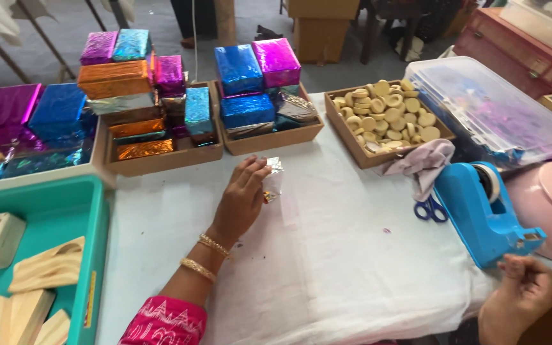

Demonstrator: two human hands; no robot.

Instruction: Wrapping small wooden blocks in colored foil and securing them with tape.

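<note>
Left hand: the left hand (241, 201) is stretched out over the white-covered worktop (327, 255), fingers curled onto a small silver foil piece (273, 180), so it's gripping or at least pinching that.

Right hand: the right hand (522, 297) sits at the near right edge, just below the blue tape dispenser (483, 214). Fingers look loosely curled, and I honestly can't tell if there's anything between them.

Foil piece: lies mid-worktop, just in front of the trays of boxes. It looks crumpled and partly hidden by the fingers. Its long side seems to run away from the person, toward the trays, but that's a rough read.

Done so far: looks like plenty. Shiny wrapped boxes (250, 76) in blue, magenta, orange and teal are stacked across the brown trays (269, 137) at the back.

Left to do: my guess is a fair bit. The tray of pale round discs (388, 115) is pretty full, and the foil in hand isn't wrapped around anything I can see.

Nearby stuff: blue scissors (430, 209) and a pinkish cloth (420, 163) next to the dispenser, a clear plastic lidded bin (499, 108) behind it, a teal crate (46, 211) on the left holding pale wooden pieces (49, 268).
</note>
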